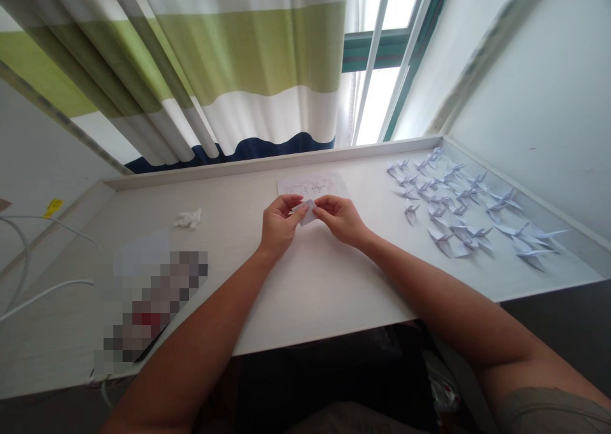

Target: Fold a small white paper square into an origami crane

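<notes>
Over the middle of the white table (310, 294), both my hands pinch a small folded piece of white paper (306, 212). My left hand (279, 224) grips its left side with thumb and fingers closed. My right hand (341, 219) grips the right side the same way. Just behind the hands lies a printed sheet of paper (312, 184) flat on the table.
Several folded paper cranes (453, 208) are spread over the right part of the table. A crumpled white scrap (189, 218) lies to the left. A blurred-out object (153, 300) sits near the front left edge. White cables (28, 256) run at far left. Striped curtain (214, 71) and window behind.
</notes>
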